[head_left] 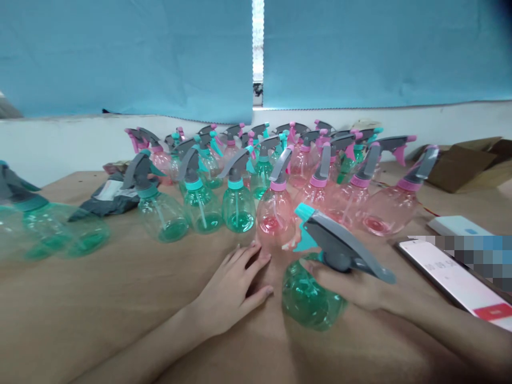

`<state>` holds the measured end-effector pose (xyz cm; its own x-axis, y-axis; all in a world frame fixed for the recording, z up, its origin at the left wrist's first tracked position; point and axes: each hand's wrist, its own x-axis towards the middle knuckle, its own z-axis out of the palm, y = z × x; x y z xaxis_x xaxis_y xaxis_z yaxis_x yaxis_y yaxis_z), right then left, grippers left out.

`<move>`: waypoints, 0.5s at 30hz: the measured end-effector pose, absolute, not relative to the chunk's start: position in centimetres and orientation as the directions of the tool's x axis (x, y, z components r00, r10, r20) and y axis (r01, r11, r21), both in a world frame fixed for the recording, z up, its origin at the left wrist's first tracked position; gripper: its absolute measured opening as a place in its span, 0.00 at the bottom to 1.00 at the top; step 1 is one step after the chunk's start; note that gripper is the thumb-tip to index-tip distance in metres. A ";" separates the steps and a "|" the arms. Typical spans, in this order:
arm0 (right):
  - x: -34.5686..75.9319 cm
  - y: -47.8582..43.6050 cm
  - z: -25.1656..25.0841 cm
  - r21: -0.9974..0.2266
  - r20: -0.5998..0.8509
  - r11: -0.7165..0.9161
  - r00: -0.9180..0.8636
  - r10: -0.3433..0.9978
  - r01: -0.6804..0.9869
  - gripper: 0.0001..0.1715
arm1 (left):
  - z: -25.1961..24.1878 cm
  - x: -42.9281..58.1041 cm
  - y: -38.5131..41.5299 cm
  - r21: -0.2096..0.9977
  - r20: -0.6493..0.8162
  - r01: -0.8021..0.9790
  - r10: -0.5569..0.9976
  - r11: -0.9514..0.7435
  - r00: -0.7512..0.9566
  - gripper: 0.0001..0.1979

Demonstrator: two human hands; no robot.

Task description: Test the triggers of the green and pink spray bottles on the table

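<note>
Green bottle was in the right hand, right of centre, nearest the camera. Couldn't tell if its base touched the counter. It sat tilted: grey head sloping down to the right, teal nozzle up and left, teal trigger below that. Right fingers were closed round the neck just under the head; one digit, looked like the thumb, lay across the near side, the others mostly hidden.

Left hand was palm down at the counter, left of the green bottle and apart from it. Its fingers were loosely spread, thumb well out, gripping nothing, tips just short of the front row.

Front row, left to right: three teal-collared bottles, then four pink bottles, all with grey heads. Behind them stood a mixed group, pink and green, packed close. Far left had blurred bottles, count unclear, with a dark bag behind.

Right side: phone face up, timer-like digits too blurred to read fully, white box just past it, carton farther back. Blue cloth hung across the back over a white wall
</note>
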<state>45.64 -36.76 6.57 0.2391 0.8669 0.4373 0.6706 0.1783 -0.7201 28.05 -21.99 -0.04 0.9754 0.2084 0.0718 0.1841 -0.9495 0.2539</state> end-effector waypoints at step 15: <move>45.0 -35.9 7.2 -0.800 0.448 0.304 0.177 0.876 0.518 0.30 | -0.1 28.0 -21.9 0.220 0.062 0.182 0.200 -0.958 0.978 0.27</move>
